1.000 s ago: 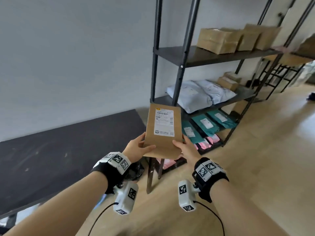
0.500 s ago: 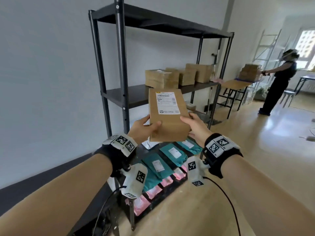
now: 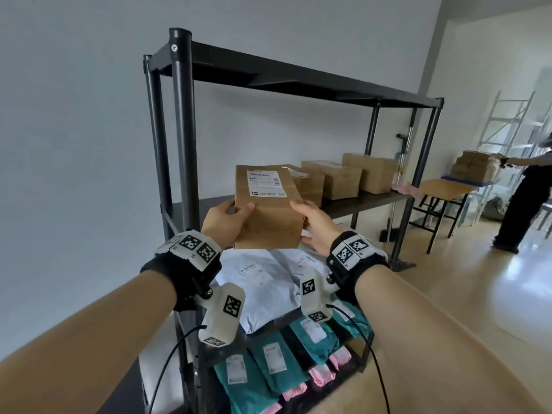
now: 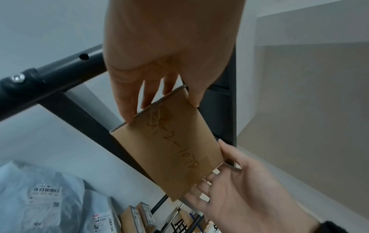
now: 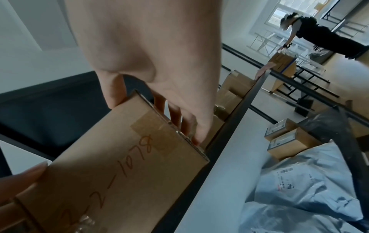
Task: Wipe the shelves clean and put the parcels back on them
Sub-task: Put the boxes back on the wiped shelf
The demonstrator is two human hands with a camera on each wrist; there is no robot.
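I hold a brown cardboard parcel (image 3: 265, 210) with a white label between both hands, in front of the black shelf rack (image 3: 182, 138). My left hand (image 3: 227, 219) grips its left edge, thumb on top and fingers under. My right hand (image 3: 313, 222) grips the right edge the same way. The parcel hangs at the height of the second shelf (image 3: 367, 198), near its bare left end. In the left wrist view the parcel's end face (image 4: 169, 141) shows handwritten numbers, also seen on the parcel (image 5: 119, 165) in the right wrist view.
Three cardboard boxes (image 3: 337, 177) stand on the second shelf to the right. Grey mailer bags (image 3: 263, 282) lie on the shelf below, teal and pink bags (image 3: 268, 363) lower still. The top shelf (image 3: 298, 82) is bare. A person (image 3: 519, 204) stands at a table far right.
I have stepped closer to the rack and raised the parcel toward the second shelf. Both hands keep the same hold on it.
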